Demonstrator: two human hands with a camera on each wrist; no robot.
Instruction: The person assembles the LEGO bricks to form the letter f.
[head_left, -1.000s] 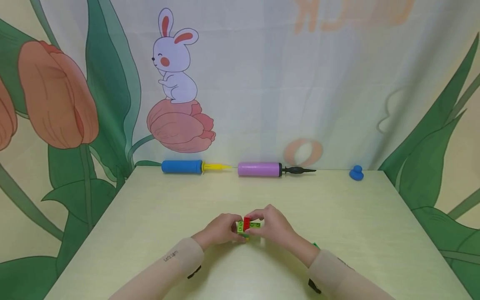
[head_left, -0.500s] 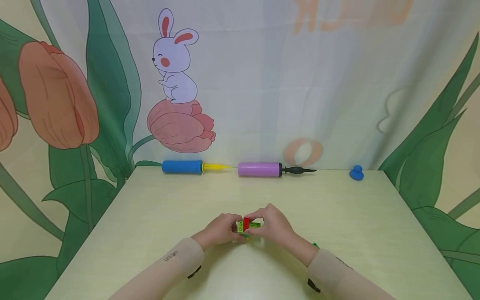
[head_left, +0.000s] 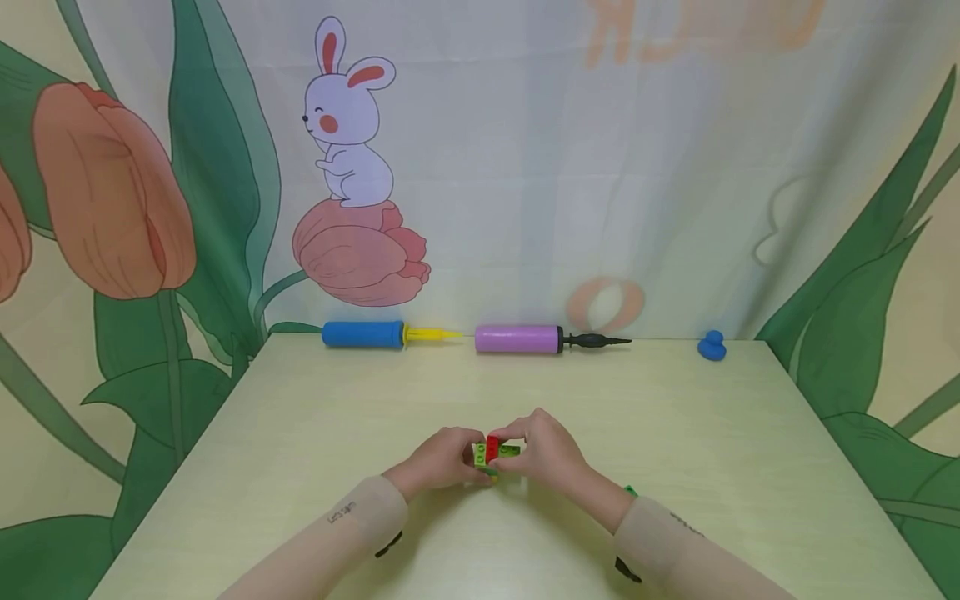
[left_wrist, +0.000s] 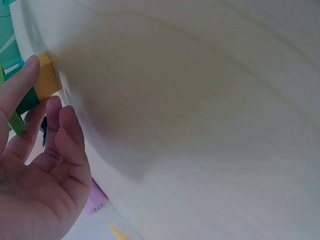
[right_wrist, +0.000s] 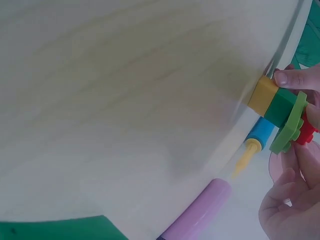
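Near the middle of the table, my left hand grips a small stack of toy building bricks between thumb and fingers. In the right wrist view the stack shows a yellow brick at its bottom end, a dark green brick above it and a wider light green plate on top. My right hand pinches a red brick against the studded side of that plate. Whether the red brick is fully seated cannot be made out. In the left wrist view, the left thumb lies along the stack beside the yellow brick.
At the table's back edge lie a blue pump with a yellow nozzle, a purple pump with a black nozzle and a small blue duck-shaped toy. A green piece shows partly behind the right wrist. A printed curtain hangs behind.
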